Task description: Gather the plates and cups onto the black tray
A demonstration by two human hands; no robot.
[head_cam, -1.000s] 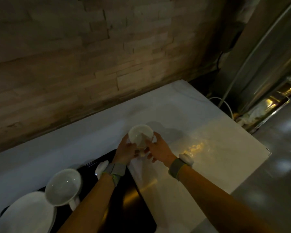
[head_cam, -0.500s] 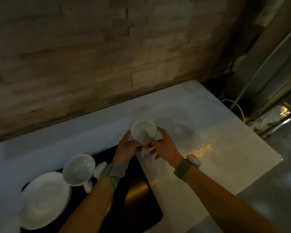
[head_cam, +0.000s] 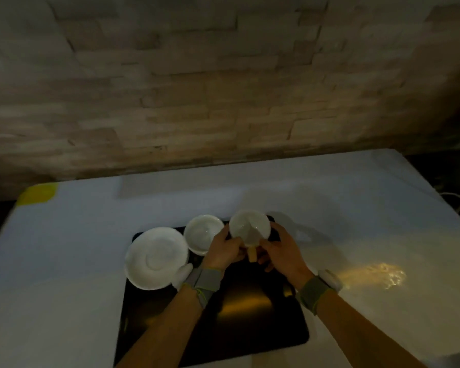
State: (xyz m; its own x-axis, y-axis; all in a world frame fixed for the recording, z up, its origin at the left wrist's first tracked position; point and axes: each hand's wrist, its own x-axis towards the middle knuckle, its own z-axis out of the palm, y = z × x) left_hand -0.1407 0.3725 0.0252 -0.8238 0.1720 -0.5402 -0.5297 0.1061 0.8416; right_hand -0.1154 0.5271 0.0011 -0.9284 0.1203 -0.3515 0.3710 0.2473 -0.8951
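Setting a cup [head_cam: 250, 227] on the tray [head_cam: 250, 328], held by both hands at frame centre.

The left hand [head_cam: 223, 251] and right hand [head_cam: 283, 251] close round the cup's lower part, over the tray's far right corner; whether it touches the tray cannot be told. A second cup [head_cam: 203, 233] and a plate [head_cam: 156, 257] sit at the tray's upper left. The next move seemingly calls for lowering it level, clear of the second cup, then letting go.
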